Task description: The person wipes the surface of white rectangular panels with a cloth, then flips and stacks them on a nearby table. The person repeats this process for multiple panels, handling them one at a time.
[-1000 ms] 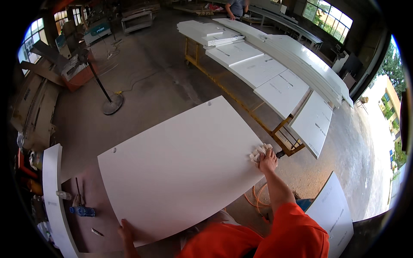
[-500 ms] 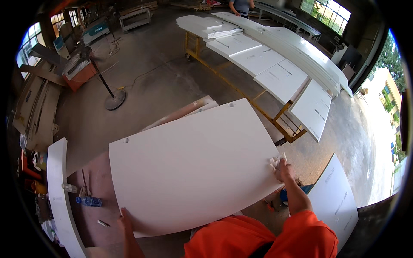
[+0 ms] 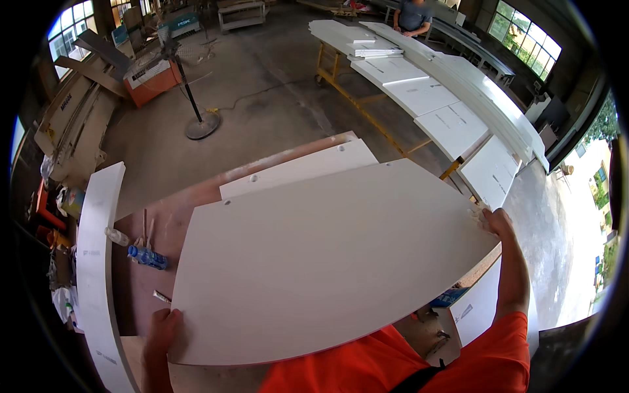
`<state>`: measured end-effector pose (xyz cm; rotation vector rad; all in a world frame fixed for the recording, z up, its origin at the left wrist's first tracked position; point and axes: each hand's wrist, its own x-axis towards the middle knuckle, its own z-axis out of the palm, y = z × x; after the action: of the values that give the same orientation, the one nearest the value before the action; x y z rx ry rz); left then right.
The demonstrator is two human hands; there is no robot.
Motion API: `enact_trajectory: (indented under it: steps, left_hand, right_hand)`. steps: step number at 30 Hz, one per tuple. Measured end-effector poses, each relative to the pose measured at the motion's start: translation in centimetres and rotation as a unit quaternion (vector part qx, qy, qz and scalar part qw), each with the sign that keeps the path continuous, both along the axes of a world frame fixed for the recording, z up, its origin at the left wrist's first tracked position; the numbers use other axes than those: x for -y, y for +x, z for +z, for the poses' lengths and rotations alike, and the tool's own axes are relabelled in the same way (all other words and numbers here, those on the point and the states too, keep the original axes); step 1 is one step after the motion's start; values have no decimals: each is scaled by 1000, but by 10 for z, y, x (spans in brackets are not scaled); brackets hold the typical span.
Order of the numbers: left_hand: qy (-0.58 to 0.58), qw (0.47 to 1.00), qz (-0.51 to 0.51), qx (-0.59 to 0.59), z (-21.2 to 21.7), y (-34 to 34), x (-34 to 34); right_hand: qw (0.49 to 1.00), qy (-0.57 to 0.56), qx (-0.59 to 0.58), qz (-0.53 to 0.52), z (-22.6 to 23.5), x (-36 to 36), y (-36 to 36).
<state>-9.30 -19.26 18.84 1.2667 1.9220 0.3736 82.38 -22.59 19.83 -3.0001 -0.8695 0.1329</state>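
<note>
A large white panel (image 3: 327, 268) with small round holes near its far edge spans the space in front of me. My left hand (image 3: 165, 326) grips its near left edge, thumb on top and the other fingers hidden. At the right end, my right hand (image 3: 498, 224) is closed around the panel's edge, with a crumpled white rag (image 3: 477, 215) pinched against the surface. Partly covered by this panel, a second white panel (image 3: 301, 167) with similar holes lies on the reddish-brown worktable (image 3: 190, 198).
On the worktable's left stand a long white strip (image 3: 98, 262), a blue-labelled bottle (image 3: 148, 257), a clear bottle (image 3: 116, 236) and a small tube (image 3: 162, 297). A yellow-framed trolley (image 3: 367, 118) bears several white panels beyond, with a person (image 3: 413, 16) behind it. A pedestal fan (image 3: 202, 124) stands far left.
The panel in my hands has shifted right and tilted, uncovering more of the second panel beneath. Both hands keep their hold. My view has turned slightly left.
</note>
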Motion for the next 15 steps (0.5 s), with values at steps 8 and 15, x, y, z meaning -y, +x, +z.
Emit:
enact_trajectory:
  steps: [8, 15]
  left_hand:
    - [312, 863, -3, 397, 84, -10, 34]
    - [489, 860, 114, 87, 20, -54, -79]
  right_hand:
    - [933, -308, 101, 156, 159, -99, 99]
    - [905, -375, 57, 196, 242, -217, 119]
